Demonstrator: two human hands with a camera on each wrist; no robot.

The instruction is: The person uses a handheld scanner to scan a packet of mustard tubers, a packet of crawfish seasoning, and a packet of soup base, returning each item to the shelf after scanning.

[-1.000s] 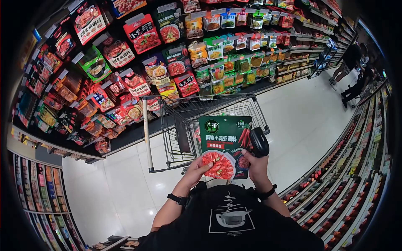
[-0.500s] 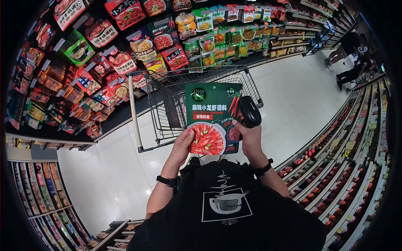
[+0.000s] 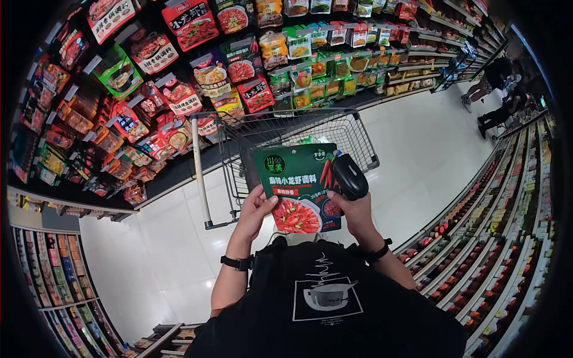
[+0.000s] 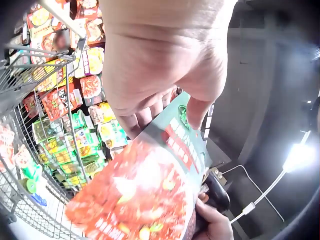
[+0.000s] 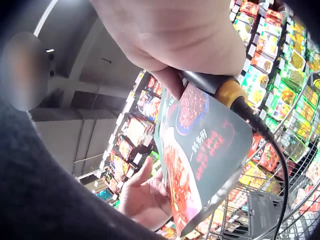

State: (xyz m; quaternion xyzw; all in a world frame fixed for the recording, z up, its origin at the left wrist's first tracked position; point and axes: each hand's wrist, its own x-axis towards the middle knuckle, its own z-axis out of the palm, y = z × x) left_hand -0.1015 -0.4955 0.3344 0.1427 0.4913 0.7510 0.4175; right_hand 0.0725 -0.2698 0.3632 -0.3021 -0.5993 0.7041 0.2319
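Observation:
A dark green seasoning packet [image 3: 298,185] with a picture of red crayfish is held in front of the chest, over the near side of the cart. The left hand [image 3: 253,216] pinches its left edge, thumb on the front. On the right edge the right hand [image 3: 357,215] has its thumb on the front, and a black rounded device [image 3: 350,177] stands at that hand. In the left wrist view the left hand [image 4: 165,60] grips the packet [image 4: 150,185]. The right wrist view shows the right hand [image 5: 185,40] on the packet [image 5: 205,145] and a cable running from the device.
A wire shopping cart [image 3: 352,134] with some packets inside stands just beyond the hands. Hanging packets [image 3: 191,24] fill the shelves ahead and to the left. Long shelves [image 3: 477,256] line the right side. People [image 3: 495,77] are at the far right of the pale floor [image 3: 161,244].
The packet has tilted, its top leaning away, and sits lower in the head view than half a second ago. Both hands keep their hold. The shelves and cart have shifted in view.

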